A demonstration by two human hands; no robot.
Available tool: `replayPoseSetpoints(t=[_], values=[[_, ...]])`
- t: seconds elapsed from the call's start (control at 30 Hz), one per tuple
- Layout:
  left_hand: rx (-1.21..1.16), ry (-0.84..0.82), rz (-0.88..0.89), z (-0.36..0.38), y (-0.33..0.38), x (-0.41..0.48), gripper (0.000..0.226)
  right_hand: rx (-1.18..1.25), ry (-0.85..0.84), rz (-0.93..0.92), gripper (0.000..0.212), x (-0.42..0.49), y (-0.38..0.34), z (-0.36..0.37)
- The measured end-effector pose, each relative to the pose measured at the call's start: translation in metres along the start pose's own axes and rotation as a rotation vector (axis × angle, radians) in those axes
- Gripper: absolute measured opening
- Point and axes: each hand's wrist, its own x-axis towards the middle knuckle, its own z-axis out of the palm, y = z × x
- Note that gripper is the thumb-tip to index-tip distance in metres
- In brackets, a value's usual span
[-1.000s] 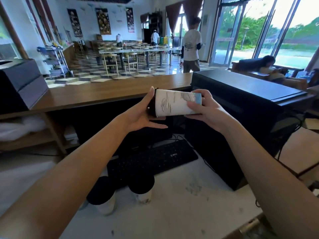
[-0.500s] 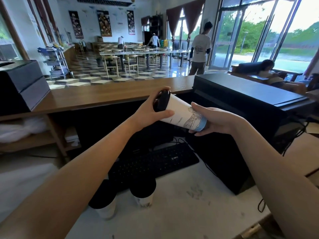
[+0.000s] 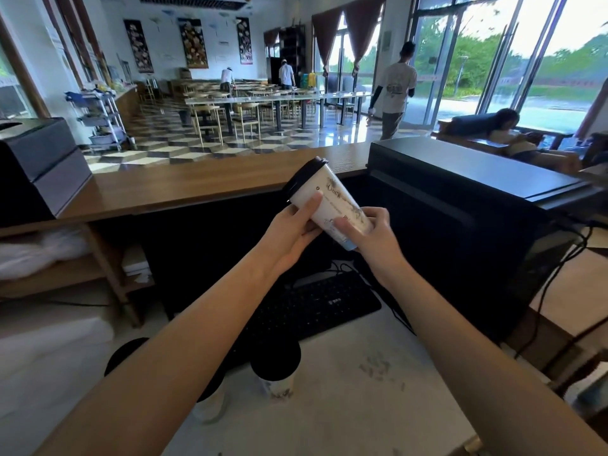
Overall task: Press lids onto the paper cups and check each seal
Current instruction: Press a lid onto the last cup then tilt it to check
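Note:
A tall white printed paper cup (image 3: 332, 200) with a black lid (image 3: 301, 179) is held in the air, tilted so the lid points up and to the left. My left hand (image 3: 292, 230) grips its upper side just below the lid. My right hand (image 3: 370, 233) holds the cup's base end. On the white counter (image 3: 345, 416) near me stand two more lidded cups: one (image 3: 276, 373) upright in the middle, and another (image 3: 210, 396) partly hidden behind my left forearm.
A black keyboard (image 3: 312, 306) lies behind the standing cups. A large black machine (image 3: 467, 205) with cables stands to the right, a dark box (image 3: 36, 166) on the wooden ledge (image 3: 184, 185) to the left. Shelves sit lower left. People move in the dining hall beyond.
The held cup has swung from lying sideways to a steeper tilt with the lid raised. My left hand slid from the lid down onto the cup's side.

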Motion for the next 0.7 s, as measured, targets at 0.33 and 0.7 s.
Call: replayPoseSetpoints(t=[0.33,0.7], values=[[0.163,0.02,0.172,-0.02,0.018,-0.004,0.021,-0.02,-0.217,-0.247,0.073,-0.015,0.035,0.023],[0.492,0.132,-0.011,-0.118,-0.02,-0.014,0.085,-0.259,-0.822,0.288,0.105,-0.056,0.182,0.045]])
